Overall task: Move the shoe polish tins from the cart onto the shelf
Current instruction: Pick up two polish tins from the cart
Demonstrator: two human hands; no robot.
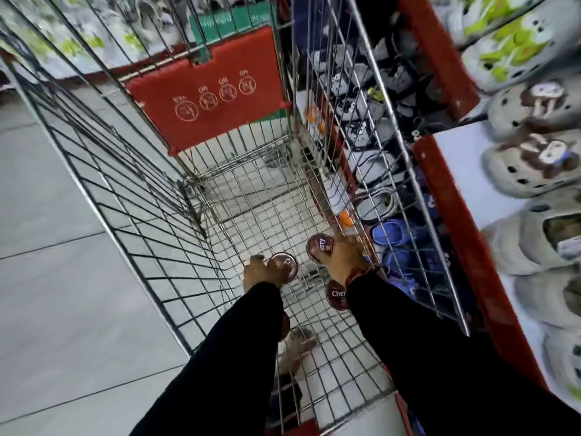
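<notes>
Deep in the wire cart (132, 196), one shoe polish tin (283, 266) is pinched by the left hand (262, 273) and another tin (320, 247) by the right hand (344, 259), fingers curled round the rims for lifting. A third tin (337, 294) lies on the cart floor beneath the right wrist, while the white shelf (471, 180) waits alongside to the right.
</notes>
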